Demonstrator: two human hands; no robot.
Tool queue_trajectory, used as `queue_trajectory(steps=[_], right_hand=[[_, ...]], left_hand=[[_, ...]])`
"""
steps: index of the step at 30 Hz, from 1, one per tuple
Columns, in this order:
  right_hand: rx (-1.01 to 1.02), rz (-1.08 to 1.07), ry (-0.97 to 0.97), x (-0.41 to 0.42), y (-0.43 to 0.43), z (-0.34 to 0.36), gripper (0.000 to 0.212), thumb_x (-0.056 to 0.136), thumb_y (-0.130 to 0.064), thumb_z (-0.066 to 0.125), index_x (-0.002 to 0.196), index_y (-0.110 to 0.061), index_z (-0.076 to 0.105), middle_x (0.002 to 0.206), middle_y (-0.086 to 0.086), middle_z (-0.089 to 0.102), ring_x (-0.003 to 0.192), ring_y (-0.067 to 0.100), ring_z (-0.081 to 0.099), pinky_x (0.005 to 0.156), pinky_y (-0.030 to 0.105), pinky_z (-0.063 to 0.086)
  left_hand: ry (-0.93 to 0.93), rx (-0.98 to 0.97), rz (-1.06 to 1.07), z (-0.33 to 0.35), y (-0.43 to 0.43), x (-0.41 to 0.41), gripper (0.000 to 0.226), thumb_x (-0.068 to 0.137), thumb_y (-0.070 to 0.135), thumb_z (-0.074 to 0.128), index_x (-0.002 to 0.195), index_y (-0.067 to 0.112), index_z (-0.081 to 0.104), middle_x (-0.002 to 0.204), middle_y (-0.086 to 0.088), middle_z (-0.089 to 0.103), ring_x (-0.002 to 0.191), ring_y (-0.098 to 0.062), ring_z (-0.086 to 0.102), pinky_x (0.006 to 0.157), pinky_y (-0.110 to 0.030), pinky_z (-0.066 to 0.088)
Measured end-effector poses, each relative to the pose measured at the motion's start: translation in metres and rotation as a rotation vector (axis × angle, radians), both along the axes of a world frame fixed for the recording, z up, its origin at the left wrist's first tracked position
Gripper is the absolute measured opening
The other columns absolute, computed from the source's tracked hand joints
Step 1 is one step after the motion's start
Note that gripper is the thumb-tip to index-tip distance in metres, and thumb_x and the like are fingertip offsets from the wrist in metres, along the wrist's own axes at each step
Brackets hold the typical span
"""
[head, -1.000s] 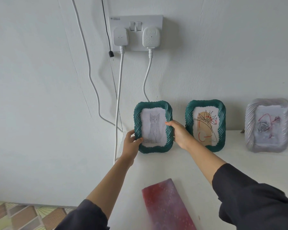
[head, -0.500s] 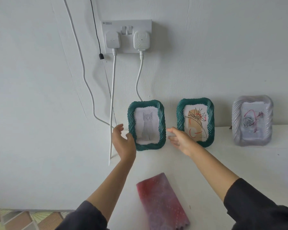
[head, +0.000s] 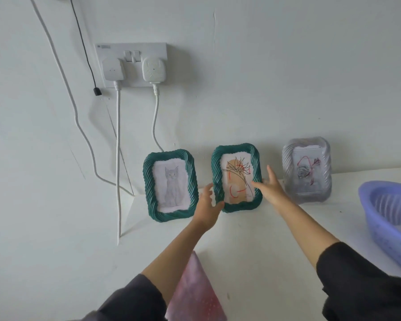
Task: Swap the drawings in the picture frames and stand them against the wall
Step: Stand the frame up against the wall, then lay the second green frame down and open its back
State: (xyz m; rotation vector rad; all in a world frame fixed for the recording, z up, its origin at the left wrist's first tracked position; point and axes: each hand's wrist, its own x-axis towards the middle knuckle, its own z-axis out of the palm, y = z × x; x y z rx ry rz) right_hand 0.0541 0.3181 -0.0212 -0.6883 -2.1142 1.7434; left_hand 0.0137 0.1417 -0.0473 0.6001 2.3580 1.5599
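A green twisted frame with a cat drawing (head: pixel 171 185) stands on the white table (head: pixel 252 242), leaning on the wall. Right of it stands a second green frame with a flower drawing (head: pixel 237 178). My left hand (head: pixel 207 206) is at the flower frame's lower left corner, fingers spread, thumb touching the rim. My right hand (head: pixel 270 188) is at the frame's right edge, with straight fingers lying on the rim. Neither hand grips anything. A pale translucent frame with a rose drawing (head: pixel 307 170) stands further right.
A double wall socket (head: pixel 131 63) with two white plugs is above the frames; white cables (head: pixel 118 158) hang down to the table's left end. A purple plastic basket (head: pixel 389 218) sits at the right edge. A pink-red patterned cloth (head: pixel 195 290) lies near me.
Both hands let go of the cat frame, which now stands against the wall, and moved right to the flower frame. The camera view shifted right and down.
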Motion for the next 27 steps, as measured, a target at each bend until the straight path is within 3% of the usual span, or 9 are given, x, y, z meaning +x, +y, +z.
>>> queue_trajectory(steps=[2, 4, 8, 14, 18, 20, 22, 25, 27], right_hand=[[-0.023, 0.021, -0.016, 0.003, 0.001, -0.002, 0.077, 0.09, -0.003, 0.053, 0.149, -0.018, 0.005, 0.134, 0.019, 0.052, 0.122, 0.031, 0.051, 0.092, 0.035, 0.04], [-0.01, 0.017, -0.023, 0.005, 0.004, -0.005, 0.073, 0.09, -0.003, 0.053, 0.148, -0.016, 0.011, 0.129, 0.02, 0.054, 0.118, 0.031, 0.054, 0.084, 0.031, 0.041], [0.056, 0.024, -0.03, 0.009, 0.008, -0.009, 0.06, 0.088, 0.003, 0.053, 0.142, -0.01, 0.031, 0.125, 0.021, 0.054, 0.1, 0.02, 0.052, 0.08, 0.028, 0.044], [0.097, 0.056, -0.065, 0.013, 0.02, -0.012, 0.054, 0.085, 0.003, 0.056, 0.136, -0.008, 0.04, 0.117, 0.019, 0.057, 0.096, 0.019, 0.052, 0.076, 0.029, 0.046], [0.066, 0.081, -0.029, 0.02, 0.025, -0.013, 0.053, 0.084, 0.006, 0.057, 0.134, -0.007, 0.042, 0.115, 0.019, 0.058, 0.097, 0.021, 0.053, 0.079, 0.032, 0.047], [0.021, 0.098, -0.007, 0.026, 0.027, -0.013, 0.052, 0.083, 0.007, 0.056, 0.132, -0.006, 0.043, 0.111, 0.014, 0.059, 0.099, 0.022, 0.054, 0.082, 0.035, 0.05], [-0.028, 0.11, 0.017, 0.033, 0.029, -0.011, 0.051, 0.083, 0.008, 0.055, 0.13, -0.006, 0.043, 0.11, 0.011, 0.06, 0.099, 0.023, 0.057, 0.079, 0.035, 0.051], [-0.103, 0.122, 0.052, 0.046, 0.033, -0.005, 0.047, 0.083, 0.006, 0.055, 0.127, -0.01, 0.044, 0.108, 0.009, 0.062, 0.095, 0.024, 0.058, 0.065, 0.027, 0.049], [-0.164, 0.13, 0.076, 0.056, 0.037, -0.001, 0.04, 0.085, 0.002, 0.056, 0.121, -0.011, 0.045, 0.105, 0.008, 0.063, 0.095, 0.025, 0.06, 0.066, 0.029, 0.051]], left_hand=[[-0.065, 0.025, 0.012, -0.007, 0.008, -0.005, 0.065, 0.094, 0.009, 0.05, 0.148, 0.017, 0.014, 0.15, -0.009, 0.032, 0.138, -0.027, 0.033, 0.112, -0.039, 0.032], [-0.101, 0.08, 0.042, -0.013, 0.017, -0.008, 0.063, 0.094, 0.006, 0.048, 0.148, 0.019, 0.016, 0.147, -0.008, 0.04, 0.132, -0.025, 0.043, 0.108, -0.038, 0.038], [-0.117, 0.195, 0.189, -0.021, 0.031, -0.002, 0.056, 0.095, 0.004, 0.045, 0.145, 0.019, 0.025, 0.13, -0.008, 0.053, 0.103, -0.016, 0.052, 0.084, -0.026, 0.042], [-0.065, 0.249, 0.254, -0.03, 0.032, 0.005, 0.05, 0.094, 0.001, 0.047, 0.139, 0.019, 0.036, 0.113, -0.008, 0.056, 0.09, -0.017, 0.057, 0.068, -0.016, 0.045], [-0.055, 0.275, 0.241, -0.027, 0.029, 0.015, 0.049, 0.092, -0.003, 0.048, 0.136, 0.015, 0.037, 0.107, -0.01, 0.057, 0.081, -0.012, 0.058, 0.071, -0.021, 0.051], [-0.077, 0.303, 0.241, -0.024, 0.027, 0.021, 0.049, 0.092, -0.005, 0.048, 0.136, 0.013, 0.037, 0.107, -0.014, 0.058, 0.085, -0.02, 0.059, 0.08, -0.038, 0.054], [-0.108, 0.332, 0.233, -0.018, 0.026, 0.028, 0.049, 0.091, -0.006, 0.048, 0.135, 0.012, 0.037, 0.107, -0.017, 0.058, 0.089, -0.025, 0.06, 0.085, -0.045, 0.053], [-0.15, 0.379, 0.168, -0.006, 0.025, 0.041, 0.046, 0.09, -0.007, 0.048, 0.13, 0.015, 0.039, 0.099, -0.013, 0.059, 0.082, -0.021, 0.062, 0.072, -0.031, 0.057], [-0.174, 0.385, 0.114, 0.002, 0.024, 0.05, 0.045, 0.09, -0.006, 0.049, 0.13, 0.014, 0.038, 0.1, -0.014, 0.06, 0.083, -0.021, 0.064, 0.067, -0.025, 0.059]])
